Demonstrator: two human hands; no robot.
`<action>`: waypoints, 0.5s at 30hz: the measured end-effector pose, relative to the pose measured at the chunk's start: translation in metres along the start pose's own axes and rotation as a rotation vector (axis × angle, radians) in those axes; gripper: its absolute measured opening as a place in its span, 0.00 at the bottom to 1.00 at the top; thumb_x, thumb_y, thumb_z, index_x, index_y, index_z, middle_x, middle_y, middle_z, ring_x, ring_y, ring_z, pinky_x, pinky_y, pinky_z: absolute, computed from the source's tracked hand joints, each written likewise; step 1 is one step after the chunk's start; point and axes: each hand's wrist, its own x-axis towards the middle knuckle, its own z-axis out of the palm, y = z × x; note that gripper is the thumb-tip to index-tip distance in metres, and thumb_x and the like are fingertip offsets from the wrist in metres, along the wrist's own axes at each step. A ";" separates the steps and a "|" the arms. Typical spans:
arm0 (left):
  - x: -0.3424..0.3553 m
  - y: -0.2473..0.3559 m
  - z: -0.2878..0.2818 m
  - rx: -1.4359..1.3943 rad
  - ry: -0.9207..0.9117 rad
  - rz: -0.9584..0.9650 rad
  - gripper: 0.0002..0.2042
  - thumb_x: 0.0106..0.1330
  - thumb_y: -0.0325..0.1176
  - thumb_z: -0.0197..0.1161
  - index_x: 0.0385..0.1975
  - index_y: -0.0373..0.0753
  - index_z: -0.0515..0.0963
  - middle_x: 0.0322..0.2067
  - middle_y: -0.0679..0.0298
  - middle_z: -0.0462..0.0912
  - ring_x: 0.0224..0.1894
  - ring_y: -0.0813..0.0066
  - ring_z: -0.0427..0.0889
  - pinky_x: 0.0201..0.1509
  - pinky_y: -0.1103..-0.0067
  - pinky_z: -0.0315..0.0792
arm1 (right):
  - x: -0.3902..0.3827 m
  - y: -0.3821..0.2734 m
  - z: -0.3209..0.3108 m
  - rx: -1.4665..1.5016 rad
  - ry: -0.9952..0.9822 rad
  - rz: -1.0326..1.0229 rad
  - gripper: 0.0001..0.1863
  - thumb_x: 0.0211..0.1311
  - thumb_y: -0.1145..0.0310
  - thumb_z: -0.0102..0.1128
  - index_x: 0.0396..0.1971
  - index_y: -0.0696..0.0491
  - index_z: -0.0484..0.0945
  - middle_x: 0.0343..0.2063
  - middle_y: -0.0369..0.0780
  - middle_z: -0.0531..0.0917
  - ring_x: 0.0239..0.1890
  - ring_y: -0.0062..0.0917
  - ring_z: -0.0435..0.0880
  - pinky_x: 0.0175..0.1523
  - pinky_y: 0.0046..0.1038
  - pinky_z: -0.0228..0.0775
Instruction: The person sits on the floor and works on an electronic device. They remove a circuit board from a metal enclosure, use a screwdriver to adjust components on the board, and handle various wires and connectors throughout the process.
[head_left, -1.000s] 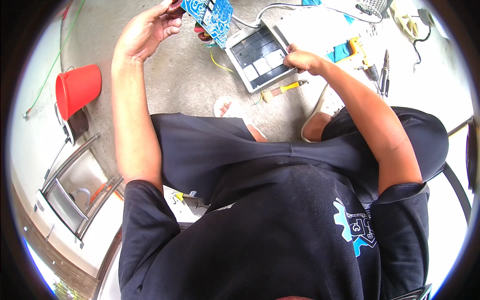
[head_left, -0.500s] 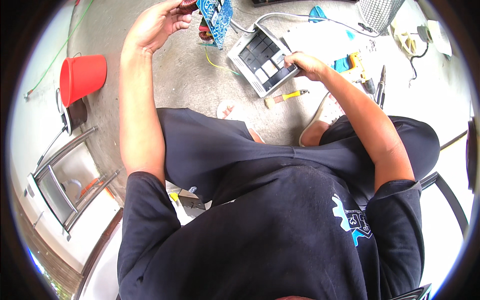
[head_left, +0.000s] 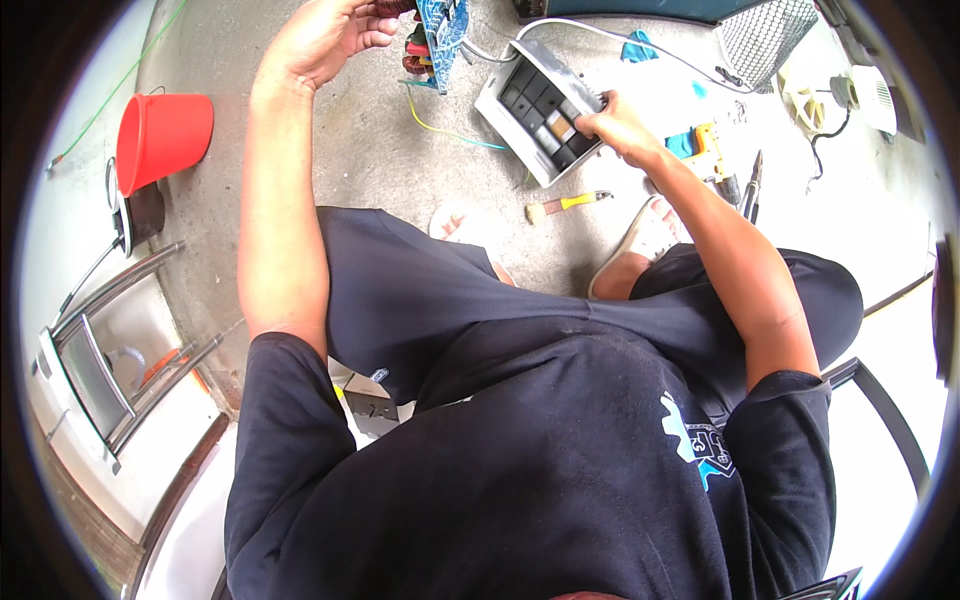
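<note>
At the upper left my left hand [head_left: 335, 42] is closed on a blue circuit board [head_left: 440, 45] with copper-wound coils along its side. The board hangs on edge, partly cut off by the top of the picture. My right hand [head_left: 622, 128] grips the right edge of a grey plastic housing [head_left: 500, 98], its thumb inside the rim. Tilted, the housing shows a dark ribbed interior. A yellow-green wire [head_left: 440, 128] runs from the board toward the housing, and a grey cable [head_left: 487, 55] also joins them.
On the floor below the housing lies a yellow-handled brush [head_left: 568, 203]. A yellow power drill [head_left: 712, 155] and pliers [head_left: 754, 188] are to its right. A mesh basket [head_left: 768, 42] stands at the upper right, a red bucket [head_left: 165, 140] at the left, beside a metal-framed chair [head_left: 95, 350].
The housing has moved slightly right and tipped, so its interior faces more to the right. My left hand and the board have shifted slightly up and right.
</note>
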 end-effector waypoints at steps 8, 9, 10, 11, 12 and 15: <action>-0.018 0.025 -0.013 0.051 0.009 0.078 0.16 0.83 0.43 0.59 0.54 0.36 0.85 0.40 0.65 0.88 0.35 0.75 0.85 0.40 0.75 0.81 | -0.021 -0.054 -0.017 -0.764 0.657 -0.517 0.50 0.47 0.67 0.74 0.74 0.58 0.62 0.59 0.56 0.75 0.63 0.53 0.79 0.70 0.46 0.74; -0.020 0.025 -0.014 0.059 0.027 0.070 0.16 0.83 0.43 0.60 0.54 0.36 0.85 0.39 0.65 0.88 0.35 0.75 0.85 0.40 0.75 0.81 | -0.020 -0.056 -0.019 -0.813 0.679 -0.579 0.50 0.47 0.68 0.74 0.74 0.58 0.62 0.60 0.56 0.74 0.65 0.53 0.77 0.71 0.46 0.73; -0.021 0.025 -0.015 0.062 0.023 0.072 0.16 0.82 0.42 0.59 0.54 0.35 0.85 0.39 0.65 0.88 0.34 0.75 0.85 0.40 0.75 0.81 | -0.018 -0.057 -0.021 -0.868 0.707 -0.644 0.50 0.47 0.70 0.74 0.74 0.57 0.63 0.61 0.55 0.74 0.66 0.52 0.76 0.72 0.46 0.72; -0.022 0.025 -0.016 0.065 0.018 0.073 0.17 0.82 0.42 0.59 0.54 0.35 0.85 0.38 0.65 0.88 0.34 0.75 0.85 0.40 0.75 0.81 | -0.015 -0.057 -0.023 -0.923 0.734 -0.708 0.50 0.47 0.71 0.74 0.74 0.57 0.63 0.61 0.55 0.74 0.67 0.51 0.75 0.73 0.45 0.71; -0.023 0.025 -0.016 0.069 0.013 0.075 0.17 0.82 0.42 0.59 0.54 0.35 0.85 0.37 0.65 0.87 0.33 0.75 0.85 0.40 0.75 0.81 | -0.012 -0.056 -0.022 -0.914 0.697 -0.654 0.49 0.47 0.75 0.73 0.74 0.55 0.63 0.62 0.53 0.74 0.69 0.49 0.73 0.74 0.45 0.71; -0.024 0.021 -0.012 0.068 0.042 0.052 0.17 0.82 0.42 0.59 0.56 0.35 0.85 0.37 0.65 0.87 0.32 0.76 0.84 0.40 0.76 0.80 | -0.001 -0.049 -0.016 -0.899 0.651 -0.695 0.48 0.48 0.76 0.72 0.74 0.56 0.63 0.62 0.52 0.74 0.68 0.49 0.74 0.73 0.44 0.72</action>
